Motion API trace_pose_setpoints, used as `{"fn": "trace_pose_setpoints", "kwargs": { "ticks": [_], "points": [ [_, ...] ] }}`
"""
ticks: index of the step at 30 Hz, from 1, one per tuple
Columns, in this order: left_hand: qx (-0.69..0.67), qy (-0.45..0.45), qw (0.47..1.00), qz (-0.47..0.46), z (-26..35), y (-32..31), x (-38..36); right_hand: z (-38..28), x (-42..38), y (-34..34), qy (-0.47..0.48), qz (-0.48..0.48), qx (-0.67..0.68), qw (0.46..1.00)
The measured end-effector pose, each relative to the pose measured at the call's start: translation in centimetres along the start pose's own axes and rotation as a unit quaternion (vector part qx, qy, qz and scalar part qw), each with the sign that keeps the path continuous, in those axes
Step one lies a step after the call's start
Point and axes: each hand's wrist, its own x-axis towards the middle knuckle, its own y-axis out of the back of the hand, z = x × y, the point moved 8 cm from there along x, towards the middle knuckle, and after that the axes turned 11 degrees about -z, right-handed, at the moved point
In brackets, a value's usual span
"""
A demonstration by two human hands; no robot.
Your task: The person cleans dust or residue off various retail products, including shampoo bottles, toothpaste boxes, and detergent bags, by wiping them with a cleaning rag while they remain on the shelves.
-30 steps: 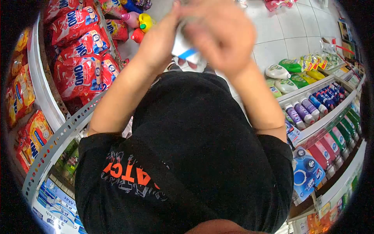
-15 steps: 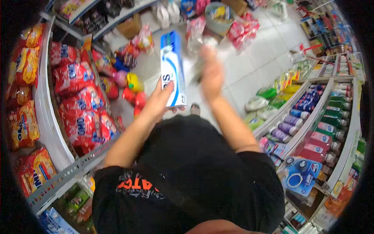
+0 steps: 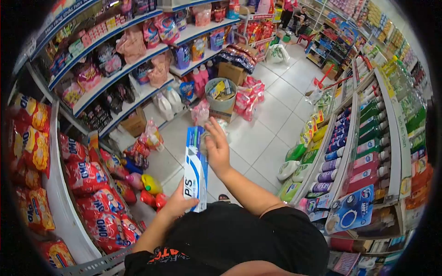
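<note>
In my left hand [image 3: 180, 201] is a long white and blue P/S toothpaste box [image 3: 196, 172], gripped near its lower end, with my thumb across the printed face. The box stands lengthwise in front of my black shirt, its far end pointing away from me. My right hand [image 3: 218, 149] is at the upper right side of the box, fingers extended and close together. A small greyish, cloth-like piece [image 3: 203, 143] shows between those fingers and the box. Most of it is hidden behind my hand.
Red OMO detergent bags [image 3: 87, 175] fill the left shelf. Bottles [image 3: 363, 147] line the right shelf, with a blue Vim pack [image 3: 352, 210] hanging there. A bucket [image 3: 221, 97] and pink bags [image 3: 248, 99] sit on the tiled floor [image 3: 262, 138]. Farther back, people [image 3: 299, 18] are visible.
My view has tilted up, showing more shelves and the aisle. My right hand, blurred and apart from the box before, is now against its upper side. My left hand keeps its hold.
</note>
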Motion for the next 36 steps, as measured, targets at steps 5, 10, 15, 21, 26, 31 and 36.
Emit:
{"fn": "trace_pose_setpoints", "kwargs": {
  "ticks": [5,10,15,21,26,31,36],
  "points": [
    [0.053,-0.082,0.992,0.078,0.3,2.5,1.9,1.9,-1.9,-2.8,-0.135,-0.039,0.138,0.980],
    [0.071,-0.144,0.982,0.100,2.1,2.9,1.9,3.7,-5.7,-5.8,-0.240,-0.056,0.303,0.921],
    [0.033,-0.033,0.999,-0.020,-0.6,1.2,1.0,1.6,-1.1,-1.0,-0.203,0.028,0.408,0.890],
    [0.038,-0.049,0.998,-0.029,-0.5,3.3,2.1,4.2,-4.5,-3.2,-0.287,-0.043,0.346,0.893],
    [0.041,-0.048,0.997,-0.047,0.7,3.9,2.3,3.1,-7.8,-5.8,-0.281,-0.082,0.416,0.861],
    [0.249,-0.057,0.966,0.039,4.6,0.0,1.9,1.0,-5.2,-3.3,-0.230,-0.072,0.420,0.875],
    [0.191,-0.190,0.938,0.218,7.3,-2.0,-0.5,-1.5,-3.3,-1.9,-0.155,-0.068,0.272,0.947]
  ]
}}
